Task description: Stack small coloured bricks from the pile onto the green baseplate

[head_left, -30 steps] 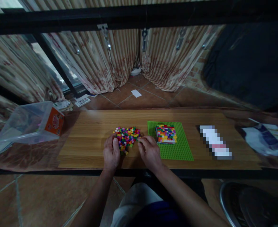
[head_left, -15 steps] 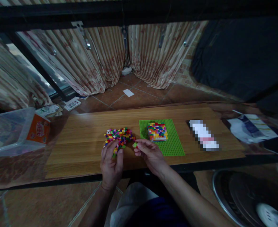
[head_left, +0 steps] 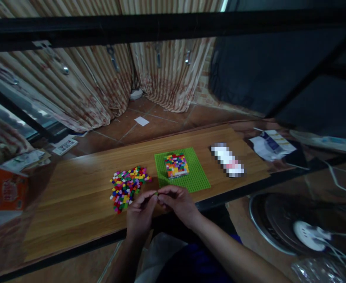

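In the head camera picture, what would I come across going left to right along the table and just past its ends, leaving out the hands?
Orange-labelled box, loose colourful bricks, green studded baseplate, pixelated white item, white-and-blue packaging.

Striped curtains [head_left: 167, 84] hung behind a dark horizontal bar [head_left: 173, 30], with window glass [head_left: 3, 114] at left and brick-patterned wall [head_left: 204, 80] at right. Floor [head_left: 116, 129] was reddish-brown and tiled; light was dim, brighter at the glass.
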`<state>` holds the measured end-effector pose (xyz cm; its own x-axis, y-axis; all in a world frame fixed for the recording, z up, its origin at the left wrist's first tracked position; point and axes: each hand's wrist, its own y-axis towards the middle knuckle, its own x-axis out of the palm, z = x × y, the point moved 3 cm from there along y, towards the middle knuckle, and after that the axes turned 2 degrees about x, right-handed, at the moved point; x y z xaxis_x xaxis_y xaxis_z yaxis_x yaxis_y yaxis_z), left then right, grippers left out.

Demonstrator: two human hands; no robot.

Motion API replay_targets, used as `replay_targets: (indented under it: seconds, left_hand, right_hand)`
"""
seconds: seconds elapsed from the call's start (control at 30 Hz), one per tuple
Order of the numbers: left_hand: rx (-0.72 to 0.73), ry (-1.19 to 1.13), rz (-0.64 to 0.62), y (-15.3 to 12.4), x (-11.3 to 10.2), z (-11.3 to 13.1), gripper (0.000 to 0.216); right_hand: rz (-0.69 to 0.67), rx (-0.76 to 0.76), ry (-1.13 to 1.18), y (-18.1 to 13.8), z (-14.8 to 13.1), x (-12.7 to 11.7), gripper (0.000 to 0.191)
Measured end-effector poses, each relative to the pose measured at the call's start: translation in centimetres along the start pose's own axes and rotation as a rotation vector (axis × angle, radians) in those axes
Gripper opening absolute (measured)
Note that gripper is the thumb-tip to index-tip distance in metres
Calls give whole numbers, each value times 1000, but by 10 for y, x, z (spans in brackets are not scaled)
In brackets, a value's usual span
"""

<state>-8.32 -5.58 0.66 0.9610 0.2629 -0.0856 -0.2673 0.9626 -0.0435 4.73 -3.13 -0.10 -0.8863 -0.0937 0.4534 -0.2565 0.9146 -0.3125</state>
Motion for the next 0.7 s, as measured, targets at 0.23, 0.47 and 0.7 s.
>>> replay_targets:
  seconds: [0.23,0.47,0.7]
  left_hand:
    - [-66,50,-128,-6,7,-3,21]
    - [53,158,-84,2,9,-12,26]
    - [234,347,-37,11,5,-25,18]
  right_hand:
    - [4,-11,-5,-7,7,-14,22]
    - [2,-38,-27,-16,1,-31,28]
    - [96,-88,-221,-21,-11,-52,27]
